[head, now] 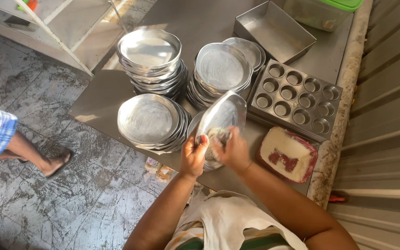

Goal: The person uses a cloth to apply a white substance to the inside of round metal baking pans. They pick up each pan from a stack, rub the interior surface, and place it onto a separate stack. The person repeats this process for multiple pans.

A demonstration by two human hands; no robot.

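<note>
Left hand [193, 156] gripped tilted steel plate [221, 115]; right hand [234, 150] pressed crumpled cloth [218, 135] against it, muffin tray [295, 99] at 2 o'clock.

We see a grey metal counter [116, 88] bearing three stacks of steel plates [150, 121], a muffin tray [295, 98], a square baking tin [274, 30], a green-lidded tub [322, 10] and a red dish [287, 155].

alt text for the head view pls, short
Seen from above, a person's left hand tilts a round steel plate while the right hand presses a wad to it, over a metal table with plate stacks and a muffin tray.
</note>
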